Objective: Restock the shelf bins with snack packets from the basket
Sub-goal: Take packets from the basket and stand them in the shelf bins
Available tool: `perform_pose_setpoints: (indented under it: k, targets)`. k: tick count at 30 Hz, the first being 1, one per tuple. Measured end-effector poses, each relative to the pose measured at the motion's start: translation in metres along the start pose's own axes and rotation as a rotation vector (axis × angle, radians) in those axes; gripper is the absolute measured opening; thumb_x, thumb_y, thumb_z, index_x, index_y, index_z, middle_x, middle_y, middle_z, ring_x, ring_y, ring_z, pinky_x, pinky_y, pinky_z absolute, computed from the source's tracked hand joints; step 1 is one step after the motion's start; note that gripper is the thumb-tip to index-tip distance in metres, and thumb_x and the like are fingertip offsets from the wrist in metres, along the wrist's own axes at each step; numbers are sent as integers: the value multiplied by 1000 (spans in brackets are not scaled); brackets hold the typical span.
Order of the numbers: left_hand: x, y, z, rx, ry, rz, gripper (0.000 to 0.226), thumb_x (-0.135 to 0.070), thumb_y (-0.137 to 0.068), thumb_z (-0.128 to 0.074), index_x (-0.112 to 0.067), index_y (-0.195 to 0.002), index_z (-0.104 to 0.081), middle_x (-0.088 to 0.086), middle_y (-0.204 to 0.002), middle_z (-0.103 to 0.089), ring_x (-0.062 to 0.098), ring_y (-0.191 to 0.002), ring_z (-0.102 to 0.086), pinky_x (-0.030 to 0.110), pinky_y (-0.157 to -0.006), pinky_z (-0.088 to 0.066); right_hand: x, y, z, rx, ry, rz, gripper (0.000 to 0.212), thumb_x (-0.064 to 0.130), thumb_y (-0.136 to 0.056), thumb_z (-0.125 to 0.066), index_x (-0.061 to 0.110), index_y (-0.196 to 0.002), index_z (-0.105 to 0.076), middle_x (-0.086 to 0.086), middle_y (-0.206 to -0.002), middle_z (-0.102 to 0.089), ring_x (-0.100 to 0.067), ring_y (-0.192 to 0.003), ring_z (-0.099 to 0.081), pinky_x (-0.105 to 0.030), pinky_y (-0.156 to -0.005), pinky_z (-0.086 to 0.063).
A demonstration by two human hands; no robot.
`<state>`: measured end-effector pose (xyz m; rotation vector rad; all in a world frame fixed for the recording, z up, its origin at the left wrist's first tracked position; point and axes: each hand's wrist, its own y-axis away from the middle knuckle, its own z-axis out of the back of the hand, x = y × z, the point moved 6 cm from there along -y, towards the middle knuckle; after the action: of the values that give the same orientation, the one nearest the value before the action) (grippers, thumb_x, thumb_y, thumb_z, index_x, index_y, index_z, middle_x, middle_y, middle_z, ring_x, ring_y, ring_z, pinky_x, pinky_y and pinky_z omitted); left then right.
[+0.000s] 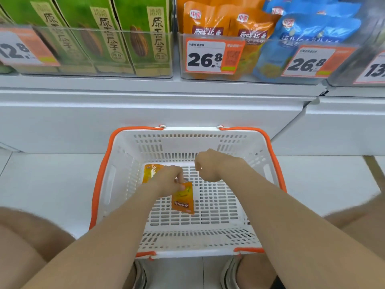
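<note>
A white basket [212, 142] with orange handles stands on the floor between my knees. My left hand [169, 180] is inside it and pinches the top of an orange snack packet [183, 200], which hangs tilted above the basket floor. A second orange packet [150, 172] lies on the basket floor at the far left, partly hidden by my left hand. My right hand [205, 167] hovers over the far middle of the basket with its fingers curled and holds nothing. Above, a clear shelf bin [210, 36] holds matching orange packets.
Green seed packets [108, 38] fill the clear bin at upper left and blue packets [308, 32] the bin at upper right. Price tags [205, 57] hang on the bin fronts. A white shelf base [145, 113] stands behind the basket. My shoes [229, 274] are at its near edge.
</note>
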<state>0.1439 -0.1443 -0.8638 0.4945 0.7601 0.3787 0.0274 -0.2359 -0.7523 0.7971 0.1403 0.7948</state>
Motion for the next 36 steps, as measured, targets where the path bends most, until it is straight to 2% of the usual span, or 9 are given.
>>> perform_pose_setpoints:
  k: [5, 9, 15, 22, 25, 28, 30, 33, 36]
  targets:
    - [-31, 23, 45, -183, 504, -40, 43, -28, -96, -76, -35, -132, -52, 1, -116, -60, 23, -101, -69, 36, -80, -59, -15, 23, 24, -91, -78, -25, 47, 13, -95, -63, 16, -141, -53, -10, -136, -56, -31, -118, -59, -45, -101, -53]
    - [-52, 45, 68, -189, 882, -61, 23, -29, -103, -67, -23, -125, -70, 11, -125, -72, 27, -112, -72, 37, -92, -63, -33, 50, 50, -182, -340, -43, 79, 9, -87, -69, 21, -156, -33, -9, -141, -55, -27, -113, -59, -39, -89, -56]
    - [-72, 71, 85, -146, 1133, -166, 53, -27, -86, -79, -11, -135, -66, 13, -130, -72, 29, -120, -70, 41, -104, -56, -53, 96, 99, -480, -855, 59, 27, -4, -82, -76, 8, -107, -76, -14, -99, -78, -31, -93, -77, -49, -84, -64]
    - [-123, 105, 117, -218, 898, -268, 45, -14, -84, -85, -16, -126, -70, 9, -111, -80, 24, -111, -74, 37, -97, -56, -25, 135, 143, -671, -742, 242, 14, 16, -91, -73, 21, -104, -77, 0, -98, -78, -21, -93, -74, -50, -87, -61]
    - [-161, 113, 141, -295, 829, -355, 45, -11, -83, -87, -16, -124, -70, 5, -107, -81, 22, -102, -77, 41, -99, -59, -11, 161, 178, -756, -548, 303, 21, 29, -96, -74, 25, -117, -74, 13, -112, -73, -9, -102, -68, -33, -91, -57]
    - [-194, 120, 175, -553, 528, -447, 46, -25, -83, -90, -31, -123, -69, -14, -111, -77, 5, -101, -72, 23, -92, -54, -18, 191, 222, -910, -448, 294, 34, 33, -97, -73, 26, -130, -69, 12, -124, -69, -12, -112, -64, -33, -96, -55]
    - [-215, 132, 201, -823, 312, -524, 37, -22, -87, -83, -33, -119, -68, -19, -111, -72, 0, -98, -67, 15, -83, -49, -32, 213, 250, -1085, -472, 300, 24, 31, -96, -73, 26, -119, -72, 11, -112, -73, -14, -103, -68, -38, -94, -57]
    - [-244, 146, 236, -1138, 106, -607, 21, -13, -91, -66, -23, -109, -68, -11, -105, -66, 9, -97, -60, 28, -88, -48, -56, 236, 282, -1344, -501, 302, 18, 23, -95, -71, 25, -112, -74, 12, -98, -74, -14, -94, -68, -39, -91, -56]
    - [-274, 138, 267, -1214, -72, -616, 22, -21, -90, -55, -20, -107, -69, -5, -109, -65, 17, -105, -56, 39, -92, -47, -74, 237, 301, -1500, -371, 260, 22, 21, -95, -68, 24, -116, -74, 9, -100, -75, -21, -94, -68, -42, -92, -53]
